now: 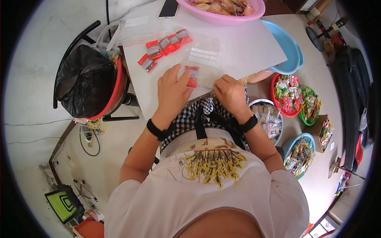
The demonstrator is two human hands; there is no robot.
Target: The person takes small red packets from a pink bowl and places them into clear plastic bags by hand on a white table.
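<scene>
A small red packet (pixel 193 77) lies at the near side of a clear plastic bag (pixel 205 73) with white stripes; whether it is inside the bag, I cannot tell. Spread beside that packet is my left hand (pixel 172 89), its index finger and thumb at the packet's left edge. The fingers of my right hand (pixel 230 92) are curled at the bag's near right corner, and their grip is hidden. Several more red packets (pixel 165 44) form a slanting row farther left on the white tabletop (pixel 238 47), with one packet (pixel 147 63) at its near end.
A pink basin (pixel 220 19) of wrapped pieces and a phone (pixel 168 9) stand at the far side. More clear bags (pixel 140 22) lie far left. A black plastic bag (pixel 87 80) sits in a red tub on the left. Filled basins (pixel 288 95) stand on the floor at right.
</scene>
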